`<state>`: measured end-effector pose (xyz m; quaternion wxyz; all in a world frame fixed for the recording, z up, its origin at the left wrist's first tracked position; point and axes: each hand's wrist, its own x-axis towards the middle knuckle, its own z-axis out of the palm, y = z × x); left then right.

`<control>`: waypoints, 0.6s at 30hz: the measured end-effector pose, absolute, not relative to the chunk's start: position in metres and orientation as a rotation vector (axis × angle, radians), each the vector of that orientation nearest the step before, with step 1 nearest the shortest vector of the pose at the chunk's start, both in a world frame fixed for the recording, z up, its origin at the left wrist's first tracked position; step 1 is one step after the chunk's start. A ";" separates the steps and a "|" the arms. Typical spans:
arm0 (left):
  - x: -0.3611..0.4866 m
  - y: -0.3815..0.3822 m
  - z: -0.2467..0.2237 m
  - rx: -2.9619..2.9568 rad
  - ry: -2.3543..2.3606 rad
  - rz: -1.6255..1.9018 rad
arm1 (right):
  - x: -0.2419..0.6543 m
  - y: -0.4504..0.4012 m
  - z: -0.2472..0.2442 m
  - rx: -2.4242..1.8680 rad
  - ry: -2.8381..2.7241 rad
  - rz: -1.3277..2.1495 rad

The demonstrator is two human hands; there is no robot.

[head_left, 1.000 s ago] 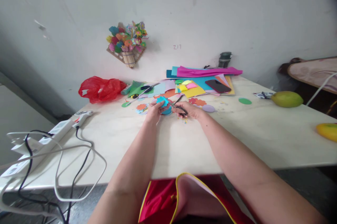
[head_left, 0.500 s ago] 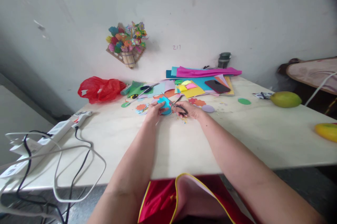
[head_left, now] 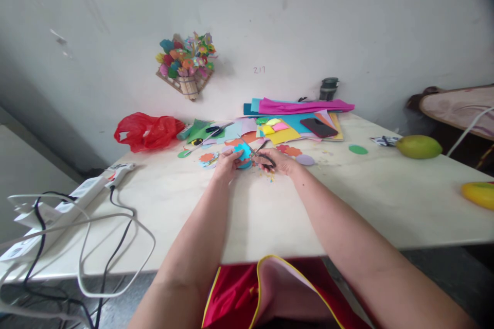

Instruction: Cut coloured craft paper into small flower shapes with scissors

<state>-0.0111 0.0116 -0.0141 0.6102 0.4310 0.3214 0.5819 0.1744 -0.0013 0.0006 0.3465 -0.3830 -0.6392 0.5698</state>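
Note:
Between the fingers of my left hand point(head_left: 228, 162) is a light blue paper flower point(head_left: 243, 151) with a scalloped edge. My right hand point(head_left: 280, 161) is closed around the dark handles of a pair of scissors point(head_left: 269, 161), whose blades point up and left beside the flower's right edge. Another blue paper piece point(head_left: 244, 165) shows just below the flower. Tiny paper scraps point(head_left: 267, 176) lie under the scissors. To the left of my left hand rest an orange paper flower point(head_left: 207, 157) and other cut pieces; red and orange flowers point(head_left: 290, 150) lie beyond my right hand.
Coloured sheets point(head_left: 285, 136) and a phone point(head_left: 318, 127) lie at the back, with a second pair of scissors point(head_left: 216, 129) left of them. A red plastic bag point(head_left: 148, 131) is at back left. Power strips point(head_left: 83, 192) with cables line the left edge; a mango point(head_left: 419, 147) sits right.
The blue flower has turned slightly and shifted a little right in my left hand. Both hands stay in nearly the same place.

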 end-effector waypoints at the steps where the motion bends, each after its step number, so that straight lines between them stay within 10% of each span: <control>1: -0.011 0.012 -0.015 0.999 0.734 1.343 | 0.174 -0.002 0.001 -1.001 -1.648 1.477; 18: -0.012 0.011 -0.014 1.026 0.756 1.262 | 0.174 -0.002 0.001 -0.990 -1.610 1.470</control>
